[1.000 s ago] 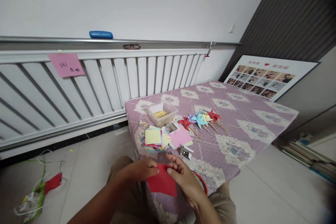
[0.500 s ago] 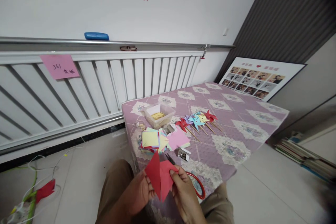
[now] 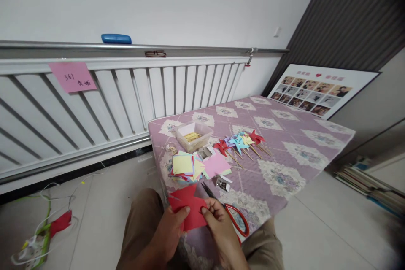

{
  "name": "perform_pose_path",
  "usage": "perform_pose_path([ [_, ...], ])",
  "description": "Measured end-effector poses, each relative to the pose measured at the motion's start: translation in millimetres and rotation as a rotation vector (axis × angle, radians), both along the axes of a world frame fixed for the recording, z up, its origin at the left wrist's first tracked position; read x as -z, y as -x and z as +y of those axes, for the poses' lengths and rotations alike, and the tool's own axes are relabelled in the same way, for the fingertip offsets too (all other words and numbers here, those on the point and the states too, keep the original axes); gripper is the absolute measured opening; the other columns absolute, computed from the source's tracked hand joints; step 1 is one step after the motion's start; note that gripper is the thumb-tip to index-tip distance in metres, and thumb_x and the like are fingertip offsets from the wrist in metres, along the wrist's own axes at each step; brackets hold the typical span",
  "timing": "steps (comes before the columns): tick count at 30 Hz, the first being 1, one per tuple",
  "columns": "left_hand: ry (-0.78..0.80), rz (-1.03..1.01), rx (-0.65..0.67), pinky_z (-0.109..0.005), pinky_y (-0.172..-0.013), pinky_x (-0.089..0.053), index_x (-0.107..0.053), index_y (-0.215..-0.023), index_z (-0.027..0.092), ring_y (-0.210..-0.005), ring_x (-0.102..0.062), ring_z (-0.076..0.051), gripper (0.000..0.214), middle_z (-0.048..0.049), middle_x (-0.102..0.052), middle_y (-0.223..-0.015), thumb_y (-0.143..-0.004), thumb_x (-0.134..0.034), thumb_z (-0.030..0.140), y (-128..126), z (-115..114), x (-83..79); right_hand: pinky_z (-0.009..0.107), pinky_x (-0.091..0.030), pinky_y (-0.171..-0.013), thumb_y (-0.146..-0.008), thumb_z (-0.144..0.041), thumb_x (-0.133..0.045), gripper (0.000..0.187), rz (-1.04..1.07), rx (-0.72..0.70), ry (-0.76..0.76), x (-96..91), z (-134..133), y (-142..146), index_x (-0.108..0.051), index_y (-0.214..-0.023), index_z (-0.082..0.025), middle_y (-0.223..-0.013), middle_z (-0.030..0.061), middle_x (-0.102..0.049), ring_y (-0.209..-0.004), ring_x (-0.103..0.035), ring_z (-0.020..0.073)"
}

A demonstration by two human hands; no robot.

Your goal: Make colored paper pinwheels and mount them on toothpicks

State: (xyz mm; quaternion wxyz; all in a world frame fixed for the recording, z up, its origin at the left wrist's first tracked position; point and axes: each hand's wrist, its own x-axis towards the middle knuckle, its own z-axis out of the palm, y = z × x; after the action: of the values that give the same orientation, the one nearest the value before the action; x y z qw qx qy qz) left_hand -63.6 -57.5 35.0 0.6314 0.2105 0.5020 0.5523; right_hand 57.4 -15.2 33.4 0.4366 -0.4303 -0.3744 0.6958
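Note:
A red paper square (image 3: 191, 210) with slits cut in from its corners is held between both hands, above the near edge of the table. My left hand (image 3: 172, 228) pinches its left side, thumb on top. My right hand (image 3: 219, 219) grips the right side between thumb and fingers. Scissors with red handles (image 3: 236, 219) lie on the cloth just beyond my right hand, blades pointing to the stacked paper. A pile of coloured paper squares (image 3: 182, 164) lies past the red sheet, with pink paper (image 3: 216, 163) beside it. A small open box (image 3: 223, 183) holds tiny metal pieces.
Finished paper pinwheels on sticks (image 3: 240, 142) lie mid-table. A clear plastic bin (image 3: 193, 137) holds thin wooden sticks. Behind stands a white radiator (image 3: 177, 88); a photo board (image 3: 322, 88) leans at the far right. A power strip with cables (image 3: 38, 249) is on the floor at left.
The red paper, earlier folded up along the middle with its halves raised, now lies flatter and turned, its slits showing. My left thumb has come over onto its top. The view has shifted slightly.

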Motion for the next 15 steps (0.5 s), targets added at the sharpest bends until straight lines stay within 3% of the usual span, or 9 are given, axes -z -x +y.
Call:
perform_pose_path([
  [4,0.021,0.050,-0.033,-0.033,-0.064,-0.048,-0.066,-0.095,0.018,-0.070,-0.064,-0.024,0.034,-0.0068,-0.070,-0.072,-0.070,-0.063,0.041,3,-4,7.4,0.025,-0.043,-0.062,-0.057,-0.030,-0.080,0.031,-0.041,-0.024,0.000,-12.2,3,1,-0.069,-0.085,-0.022,-0.073,-0.0015,-0.064,-0.065,-0.054,0.0150],
  [9,0.001,0.105,-0.061,-0.030,-0.061,-0.046,-0.067,-0.086,0.015,-0.064,-0.061,-0.020,0.032,-0.0056,-0.068,-0.069,-0.070,-0.064,0.042,6,-5,7.7,0.023,-0.039,-0.057,-0.061,-0.029,-0.076,0.019,-0.037,-0.104,-0.028,-17.7,0,4,-0.069,-0.077,-0.021,-0.064,-0.0027,-0.061,-0.058,-0.050,0.0128],
  [15,0.046,0.179,-0.070,-0.029,-0.060,-0.045,-0.068,-0.078,0.015,-0.061,-0.058,-0.019,0.029,-0.0036,-0.066,-0.064,-0.067,-0.066,0.041,6,-4,6.7,0.022,-0.036,-0.054,-0.061,-0.041,-0.077,0.025,-0.123,-0.063,-0.071,-15.2,1,3,-0.067,-0.069,-0.019,-0.060,-0.0037,-0.056,-0.055,-0.045,0.0113],
])
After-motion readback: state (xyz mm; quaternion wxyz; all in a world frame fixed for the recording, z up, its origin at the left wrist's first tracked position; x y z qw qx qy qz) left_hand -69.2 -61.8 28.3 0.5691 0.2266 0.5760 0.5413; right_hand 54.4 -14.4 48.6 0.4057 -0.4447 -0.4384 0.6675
